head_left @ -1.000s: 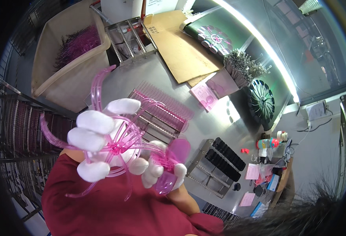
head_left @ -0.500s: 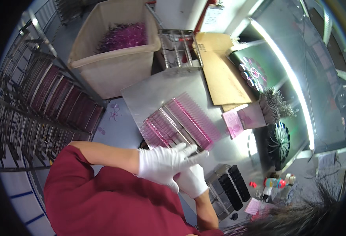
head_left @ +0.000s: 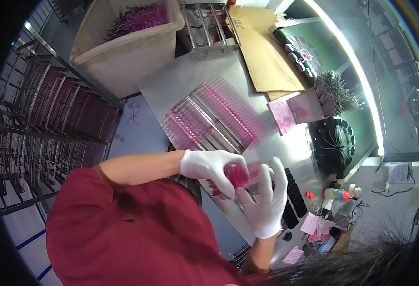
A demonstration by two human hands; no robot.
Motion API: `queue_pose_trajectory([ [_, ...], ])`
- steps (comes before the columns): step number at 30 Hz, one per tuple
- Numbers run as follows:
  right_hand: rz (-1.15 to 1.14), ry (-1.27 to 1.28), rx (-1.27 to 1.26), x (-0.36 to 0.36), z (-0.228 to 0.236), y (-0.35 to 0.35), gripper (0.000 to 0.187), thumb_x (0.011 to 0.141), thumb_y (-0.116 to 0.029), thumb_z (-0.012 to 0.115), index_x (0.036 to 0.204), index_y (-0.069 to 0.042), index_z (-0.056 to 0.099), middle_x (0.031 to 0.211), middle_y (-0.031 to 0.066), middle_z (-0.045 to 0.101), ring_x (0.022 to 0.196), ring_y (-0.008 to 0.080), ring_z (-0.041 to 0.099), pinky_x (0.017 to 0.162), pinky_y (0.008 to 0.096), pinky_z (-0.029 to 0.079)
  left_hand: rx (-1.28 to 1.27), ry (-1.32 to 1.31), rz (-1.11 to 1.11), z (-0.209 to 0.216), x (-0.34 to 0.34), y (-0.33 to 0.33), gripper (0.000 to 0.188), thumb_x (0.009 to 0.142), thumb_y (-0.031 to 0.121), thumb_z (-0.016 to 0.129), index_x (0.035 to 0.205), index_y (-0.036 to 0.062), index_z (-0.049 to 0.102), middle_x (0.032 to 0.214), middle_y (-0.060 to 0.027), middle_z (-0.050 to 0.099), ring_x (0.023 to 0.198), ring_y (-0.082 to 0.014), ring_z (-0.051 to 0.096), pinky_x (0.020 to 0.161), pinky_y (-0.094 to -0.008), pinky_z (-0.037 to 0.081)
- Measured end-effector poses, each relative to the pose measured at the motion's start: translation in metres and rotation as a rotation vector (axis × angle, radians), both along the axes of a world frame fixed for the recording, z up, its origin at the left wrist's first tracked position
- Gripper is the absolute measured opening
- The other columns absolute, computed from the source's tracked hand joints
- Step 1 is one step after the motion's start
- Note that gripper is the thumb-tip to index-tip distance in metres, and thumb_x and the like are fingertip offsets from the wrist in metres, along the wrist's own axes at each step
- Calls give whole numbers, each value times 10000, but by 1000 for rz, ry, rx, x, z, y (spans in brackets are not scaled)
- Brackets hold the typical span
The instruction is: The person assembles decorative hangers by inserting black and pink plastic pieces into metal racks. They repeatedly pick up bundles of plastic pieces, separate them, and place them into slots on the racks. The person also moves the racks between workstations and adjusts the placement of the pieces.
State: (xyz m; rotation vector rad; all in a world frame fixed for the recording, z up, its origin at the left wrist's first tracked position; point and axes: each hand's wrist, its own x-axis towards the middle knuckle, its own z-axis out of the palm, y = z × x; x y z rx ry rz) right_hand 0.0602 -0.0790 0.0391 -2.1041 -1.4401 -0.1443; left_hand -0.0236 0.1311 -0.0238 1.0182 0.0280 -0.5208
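My left hand (head_left: 212,169), in a white glove, curls round a small bundle of translucent pink plastic pieces (head_left: 238,176); dark pink tips stick out below the palm. My right hand (head_left: 266,200), also gloved, has its fingers spread beside the bundle, the thumb close to it; whether it touches cannot be made out. Just beyond both hands, a metal rack (head_left: 214,121) lies on the steel table (head_left: 162,78), filled with rows of thin pink translucent pieces. Partly behind my right hand are black ribbed strips (head_left: 295,193).
A large cream bin (head_left: 124,66) with pink and black pieces stands far left. Shelving with loaded racks (head_left: 62,105) is at left. Cardboard (head_left: 266,62), a bundle of thin metal stems (head_left: 338,93), a black fan-shaped holder (head_left: 333,143) and a bottle (head_left: 333,194) line the right side.
Both hands were together at the rack's near end; now they are apart, nearer me and to the right. The left holds a pink bundle that did not show before. The whole view has shifted.
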Motion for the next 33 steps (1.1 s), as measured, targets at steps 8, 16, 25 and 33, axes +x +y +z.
queue_pose_trajectory([
  [8, 28, 211, 192, -34, -85, 0, 910, 621, -124, 1011, 1430, -55, 600, 1318, 226, 662, 1203, 425, 674, 1021, 519, 553, -65, -46, 302, -10, -11, -24, 850, 767, -12, 859, 1536, 59, 505, 1222, -59, 710, 1098, -138, 686, 952, -321, 585],
  [16, -39, 463, 328, -58, -93, 5, 623, 628, -45, 916, 1212, -61, 697, 1226, 207, 715, 1107, 414, 710, 984, 467, 573, -321, 146, 157, -22, -19, -6, 612, 758, -75, 759, 1333, 39, 583, 1147, -67, 689, 1035, -162, 693, 858, -328, 604],
  [25, -228, 1372, 487, -48, -179, 67, 575, 806, 52, 762, 1359, -22, 621, 1355, 133, 686, 1293, 213, 633, 1274, 458, 352, -223, 20, 854, -81, -78, 97, 189, 1019, 61, 619, 1200, 33, 666, 993, -153, 738, 895, -275, 749, 760, -355, 616],
  [33, -86, 388, 33, -54, -219, 102, 559, 737, -113, 900, 1244, -106, 665, 1135, 61, 699, 1124, 279, 683, 1268, 690, 256, 240, 465, 1167, -153, -118, 174, 69, 1015, 142, 735, 1050, 93, 702, 872, -52, 747, 751, -152, 737, 640, -276, 583],
])
